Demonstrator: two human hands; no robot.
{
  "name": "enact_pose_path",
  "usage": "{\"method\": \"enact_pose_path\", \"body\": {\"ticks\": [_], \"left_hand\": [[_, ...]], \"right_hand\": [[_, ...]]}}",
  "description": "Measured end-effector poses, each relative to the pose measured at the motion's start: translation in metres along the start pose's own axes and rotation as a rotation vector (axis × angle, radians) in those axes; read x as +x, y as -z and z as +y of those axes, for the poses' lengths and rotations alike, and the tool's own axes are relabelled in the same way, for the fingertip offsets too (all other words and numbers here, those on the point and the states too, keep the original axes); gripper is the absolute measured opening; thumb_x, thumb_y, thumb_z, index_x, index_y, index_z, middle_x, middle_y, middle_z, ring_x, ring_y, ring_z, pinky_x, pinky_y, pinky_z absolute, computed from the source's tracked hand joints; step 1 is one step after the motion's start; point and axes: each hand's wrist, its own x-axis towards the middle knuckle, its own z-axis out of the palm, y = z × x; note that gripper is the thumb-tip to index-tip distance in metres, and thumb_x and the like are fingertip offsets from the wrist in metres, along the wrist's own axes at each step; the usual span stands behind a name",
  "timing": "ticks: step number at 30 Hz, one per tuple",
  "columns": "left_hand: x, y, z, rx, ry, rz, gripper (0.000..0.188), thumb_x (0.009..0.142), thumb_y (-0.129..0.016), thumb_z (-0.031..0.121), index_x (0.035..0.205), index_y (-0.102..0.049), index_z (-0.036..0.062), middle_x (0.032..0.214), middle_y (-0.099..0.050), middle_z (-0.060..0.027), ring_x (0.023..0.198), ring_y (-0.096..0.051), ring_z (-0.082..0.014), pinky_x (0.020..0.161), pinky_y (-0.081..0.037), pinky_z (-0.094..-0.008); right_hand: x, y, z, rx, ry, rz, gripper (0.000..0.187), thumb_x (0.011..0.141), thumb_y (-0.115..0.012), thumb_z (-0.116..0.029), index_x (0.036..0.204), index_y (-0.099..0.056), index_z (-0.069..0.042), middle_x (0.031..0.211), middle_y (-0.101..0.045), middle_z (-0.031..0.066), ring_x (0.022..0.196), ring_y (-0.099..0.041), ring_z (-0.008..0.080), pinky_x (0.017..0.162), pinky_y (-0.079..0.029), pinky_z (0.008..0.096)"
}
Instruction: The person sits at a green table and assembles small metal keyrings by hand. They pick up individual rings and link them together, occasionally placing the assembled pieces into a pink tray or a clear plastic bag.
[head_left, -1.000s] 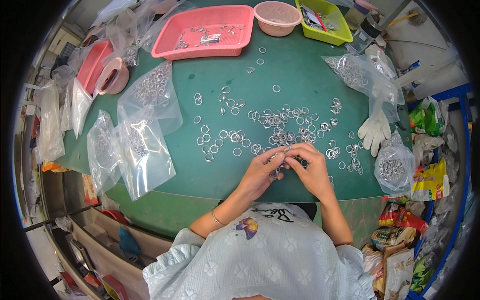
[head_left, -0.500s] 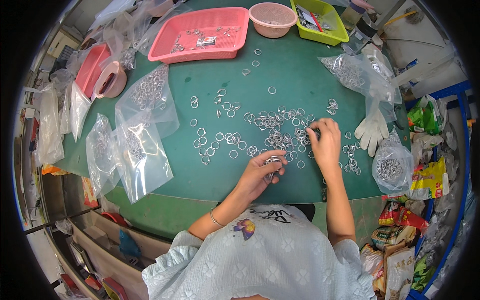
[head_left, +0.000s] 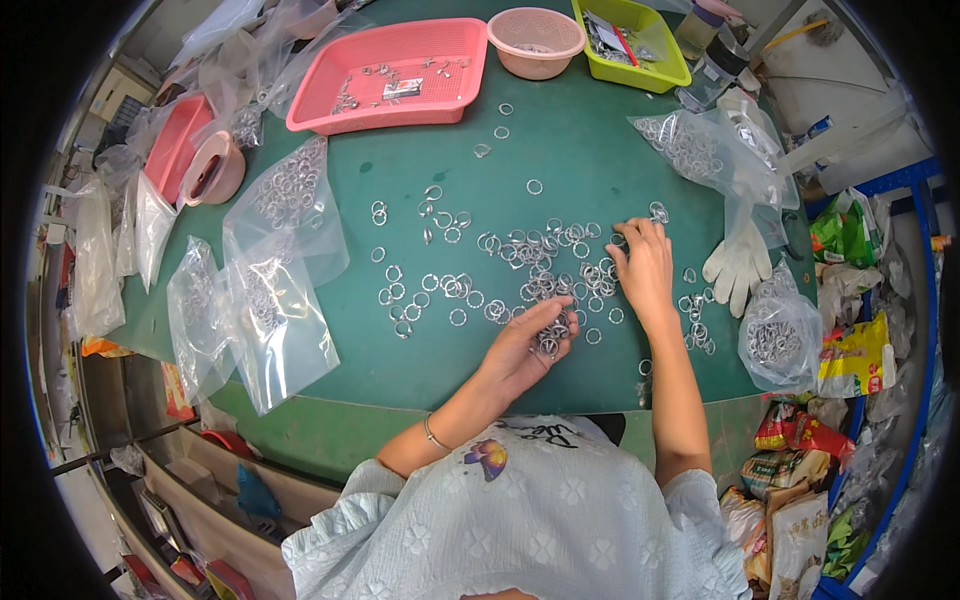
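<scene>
My left hand [head_left: 522,352] is curled palm up near the table's front edge, closed around a bunch of silver rings [head_left: 547,346]. My right hand [head_left: 646,268] lies palm down to the right of the loose ring pile [head_left: 540,250], thumb apart from the bent fingers. Its fingertips reach a small group of rings [head_left: 658,212] and partly cover it. Under the palm, the view is hidden. More single rings [head_left: 458,317] are scattered left of the pile, and another small group [head_left: 697,318] sits right of my right wrist.
Clear bags of rings lie at left [head_left: 290,190] and right [head_left: 775,335], beside a white glove [head_left: 738,268]. Along the back stand a pink tray [head_left: 400,122], a pale pink basket [head_left: 536,65] and a yellow-green basket [head_left: 640,75]. The green table [head_left: 420,385] has drawers below left.
My right hand has moved slightly away from me, its fingertips now over the small ring group. My left hand has turned a little, showing more of the rings in it. The view has shifted slightly.
</scene>
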Motion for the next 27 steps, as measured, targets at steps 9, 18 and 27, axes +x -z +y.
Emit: {"method": "enact_pose_path", "body": {"ticks": [9, 18, 27], "left_hand": [[0.002, -0.033, 0.002, -0.089, -0.137, 0.247, 0.03, 0.091, -0.053, 0.019, 0.113, -0.053, -0.0008, 0.104, -0.059, -0.0112, 0.09, -0.061, -0.018, 0.076, -0.054, -0.0287], [0.001, -0.009, 0.007, -0.093, -0.016, 0.06, 0.026, 0.09, -0.054, 0.016, 0.111, -0.054, 0.0006, 0.104, -0.059, -0.0145, 0.094, -0.059, -0.0232, 0.08, -0.054, -0.031], [-0.008, -0.025, 0.014, -0.162, -0.178, 0.215, 0.029, 0.091, -0.053, 0.019, 0.114, -0.052, 0.0021, 0.107, -0.058, -0.0132, 0.096, -0.059, -0.0217, 0.081, -0.053, -0.0307]], "right_hand": [[-0.009, 0.028, -0.04, 0.697, 0.054, -0.414, 0.012, 0.072, -0.067, -0.002, 0.083, -0.064, 0.002, 0.084, -0.061, 0.0087, 0.067, -0.055, 0.0183, 0.062, -0.045, 0.0301], [0.035, -0.033, -0.025, 0.185, 0.203, -0.151, 0.008, 0.076, -0.061, -0.002, 0.084, -0.061, -0.001, 0.09, -0.06, 0.0085, 0.086, -0.053, 0.0293, 0.085, -0.039, 0.0358], [0.01, 0.013, -0.046, 0.803, 0.164, -0.431, 0.014, 0.072, -0.067, -0.004, 0.085, -0.062, -0.001, 0.087, -0.061, 0.0087, 0.083, -0.053, 0.0269, 0.076, -0.043, 0.0359]]}}
